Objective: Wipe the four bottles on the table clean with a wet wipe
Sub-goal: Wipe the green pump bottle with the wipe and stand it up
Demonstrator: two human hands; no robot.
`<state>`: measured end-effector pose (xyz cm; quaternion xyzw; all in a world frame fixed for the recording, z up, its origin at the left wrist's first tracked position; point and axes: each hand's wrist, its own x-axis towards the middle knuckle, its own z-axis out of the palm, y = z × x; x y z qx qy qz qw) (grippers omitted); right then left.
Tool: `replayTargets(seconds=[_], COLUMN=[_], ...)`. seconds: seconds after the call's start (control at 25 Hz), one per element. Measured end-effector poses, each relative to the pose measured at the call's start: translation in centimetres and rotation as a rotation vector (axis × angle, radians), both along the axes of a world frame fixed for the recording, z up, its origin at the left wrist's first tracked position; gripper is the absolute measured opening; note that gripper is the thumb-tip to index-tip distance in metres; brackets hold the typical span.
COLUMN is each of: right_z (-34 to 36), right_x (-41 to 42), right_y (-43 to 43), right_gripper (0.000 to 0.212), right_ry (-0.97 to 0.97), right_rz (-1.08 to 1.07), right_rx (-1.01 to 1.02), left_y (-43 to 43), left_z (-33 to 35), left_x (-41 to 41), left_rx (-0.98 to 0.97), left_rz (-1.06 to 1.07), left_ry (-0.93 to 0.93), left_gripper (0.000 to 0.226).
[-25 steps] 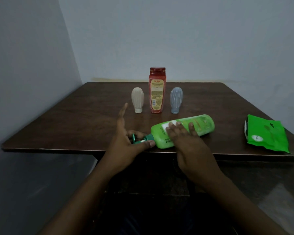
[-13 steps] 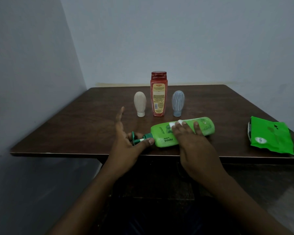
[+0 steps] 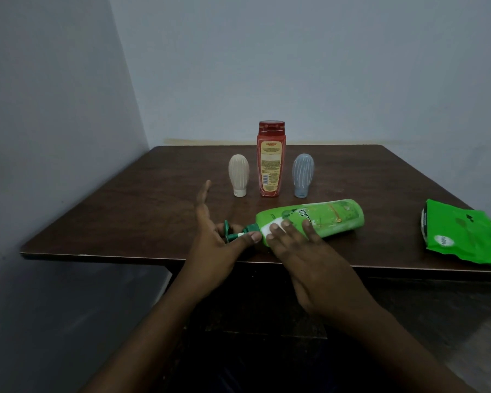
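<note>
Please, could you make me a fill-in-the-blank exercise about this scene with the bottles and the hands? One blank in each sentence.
1. The green pump bottle lies on its ____ near the front edge of the table.
2. The right hand presses a ____ wet wipe on it; the left hand holds its pump.
3. Between the cream bottle and the blue bottle stands the red bottle, the ____ of the three.
4. The wipe pack lies to the ____ of the green pump bottle.

Missing words: side; white; tallest; right.

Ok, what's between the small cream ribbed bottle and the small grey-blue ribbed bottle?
The tall red plastic bottle with a yellow label stands upright between the cream ribbed bottle and the grey-blue ribbed bottle, touching neither, as the head view shows.
</note>
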<state>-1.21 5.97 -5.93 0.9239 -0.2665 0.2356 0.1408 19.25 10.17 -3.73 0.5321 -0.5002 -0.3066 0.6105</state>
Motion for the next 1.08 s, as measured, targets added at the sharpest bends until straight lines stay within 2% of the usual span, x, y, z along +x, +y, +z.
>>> replayTargets(seconds=[0.2,0.4,0.6,0.76,0.84,1.0,1.08], right_z=[0.5,-0.1,0.0,-0.5,-0.4,-0.7,-0.7], right_x=[-0.9,0.3,-1.0,0.6,-0.1,-2.3,-2.4], right_y=[-0.8,0.5,-0.6,1.0,0.3,-1.7,-1.9], right_gripper=[0.061,0.059,0.059,0.060,0.058,0.054,0.053], right_ry=[-0.234,-0.033,-0.270,-0.097,-0.081,-0.299,-0.349], right_rz=[-0.214,0.050,-0.223,0.008,0.051,-0.220,-0.318], right_rx=[0.056,-0.058,0.019,-0.067,-0.108,-0.066,-0.071], left_y=[0.0,0.0,0.0,-0.1,-0.2,-0.5,-0.6], left_z=[0.1,0.2,0.2,0.0,-0.2,-0.2,-0.3], left_x=[0.0,-0.2,-0.3,0.0,0.0,0.1,0.2], left_rx=[0.017,-0.006,0.019,0.009,0.019,0.027,0.020], left_rz=[-0.003,-0.009,0.012,0.018,0.011,0.030,0.037], left_ry=[0.015,0.052,0.027,0.047,0.041,0.012,0.018], left_gripper=[0.120,0.119,0.117,0.118,0.118,0.117,0.114])
